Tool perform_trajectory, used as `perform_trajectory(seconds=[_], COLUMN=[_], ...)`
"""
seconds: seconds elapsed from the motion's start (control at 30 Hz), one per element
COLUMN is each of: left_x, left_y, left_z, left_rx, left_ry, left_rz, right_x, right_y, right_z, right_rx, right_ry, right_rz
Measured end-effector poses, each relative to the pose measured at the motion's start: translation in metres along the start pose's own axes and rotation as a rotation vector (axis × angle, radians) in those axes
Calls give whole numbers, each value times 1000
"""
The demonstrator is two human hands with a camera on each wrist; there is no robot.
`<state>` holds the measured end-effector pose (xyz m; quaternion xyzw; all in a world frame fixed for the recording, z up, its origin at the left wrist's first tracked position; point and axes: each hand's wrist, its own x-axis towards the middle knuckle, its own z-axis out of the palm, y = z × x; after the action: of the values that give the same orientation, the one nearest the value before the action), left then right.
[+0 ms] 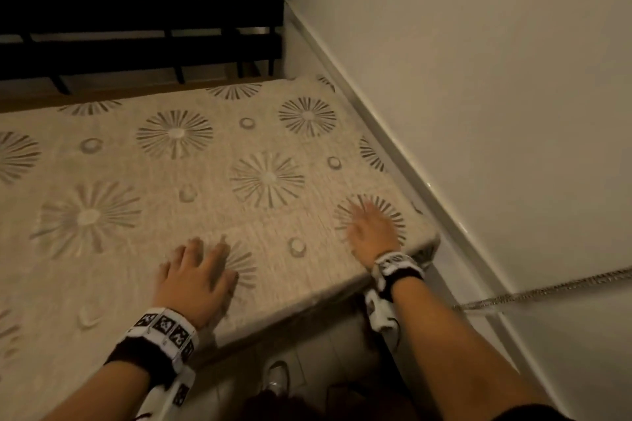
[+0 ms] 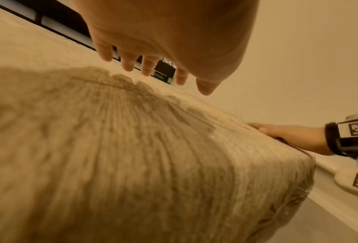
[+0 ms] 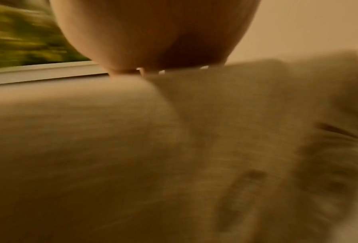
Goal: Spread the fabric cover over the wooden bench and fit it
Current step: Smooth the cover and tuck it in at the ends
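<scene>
- the fabric cover (image 1: 212,181), a woven beige cloth with grey starburst and ring motifs, lies flat over the wooden bench (image 1: 113,94), wrapping its near corner by the wall (image 1: 478,79).
- right hand (image 1: 371,227) lies flat on that corner, fingers straight and spread, likely pinning the cloth.
- left hand (image 1: 196,275), fingers apart and holding nothing, sits just above the cover, probably smoothing.
- a dark slatted rail (image 1: 136,10) stands behind.

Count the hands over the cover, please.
2. The left hand is near the front edge of the cover; the right hand rests flat at its front right corner, next to the wall.
</scene>
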<state>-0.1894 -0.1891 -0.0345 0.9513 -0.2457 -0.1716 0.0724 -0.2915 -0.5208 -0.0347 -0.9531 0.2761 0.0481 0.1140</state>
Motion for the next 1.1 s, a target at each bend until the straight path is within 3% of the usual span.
perform_trajectory(seconds=[0.07,0.13,0.17,0.2,0.27,0.37,0.5,0.57,0.67,0.77,0.9,0.97,1.0,1.1], left_x=[-1,-3,-4,-6,-14,-40,-99,-135,-189,-244,-280,-297,-306,-334], left_y=[1,-2,-5,-10,-26,-82,-212,-277,-363,-450,-538,-578,-602,-669], left_z=[4,4,4,1,-6,-21,-38,-42,-40,-30,-16,-15,-15,-19], left_rx=[51,48,14,-34,-127,-180,-187,-165,-65,-46,-96,-128,-138,-212], left_ry=[-51,-74,-81,-84,-43,62,138,164,160,125,76,102,147,193], left_rz=[-21,-26,-22,-18,-34,-127,-342,-462,-620,-739,-484,-487,-579,-1037], right_x=[2,5,10,16,32,43,-28,-83,-141,-186,-207,-208,-206,-203], right_y=[68,105,102,77,-3,-167,-405,-501,-594,-654,-699,-707,-709,-719], right_z=[-8,-16,-18,-21,-19,12,70,86,112,136,164,168,168,165], right_rx=[42,71,70,35,-64,-116,-53,-39,-73,-41,-208,-295,-315,-365], right_ry=[78,-49,-81,-52,-12,-35,-222,-277,-375,-451,-462,-472,-500,-588], right_rz=[349,643,706,672,381,-239,-869,-1092,-1290,-1445,-1527,-1520,-1493,-1446])
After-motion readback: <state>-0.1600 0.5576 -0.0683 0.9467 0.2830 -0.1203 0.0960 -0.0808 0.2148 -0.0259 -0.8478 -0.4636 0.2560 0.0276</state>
